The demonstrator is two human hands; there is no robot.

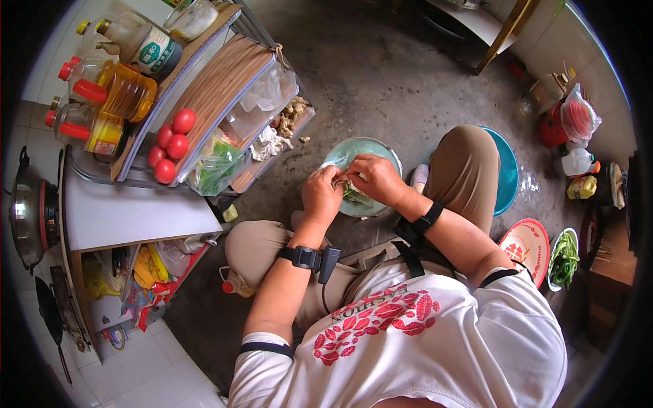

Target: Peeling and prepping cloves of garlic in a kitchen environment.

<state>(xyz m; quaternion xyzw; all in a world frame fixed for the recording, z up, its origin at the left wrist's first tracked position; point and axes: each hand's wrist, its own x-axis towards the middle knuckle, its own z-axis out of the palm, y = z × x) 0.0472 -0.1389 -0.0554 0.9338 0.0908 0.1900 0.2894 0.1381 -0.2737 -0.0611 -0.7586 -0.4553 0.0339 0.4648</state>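
Note:
Both my hands meet above a round pale green bin (393, 156) with a clear plastic bag in it. Green vegetable scraps (356, 196) lie inside. My left hand (322, 195) is closed, thumb and fingers pinched together near the bin's left side. Close beside it, my right hand (378, 179) is also pinched, its fingertips almost touching the left ones. Whatever sits between the fingertips is too small and covered to name.
At left, a shelf rack (228, 75) holds red tomatoes (178, 145), bottles of oil (129, 92) and bagged greens (221, 166). By my right knee stands a teal basin (505, 170). Further right are a red-patterned basin (526, 246) and a bowl of green vegetables (564, 260).

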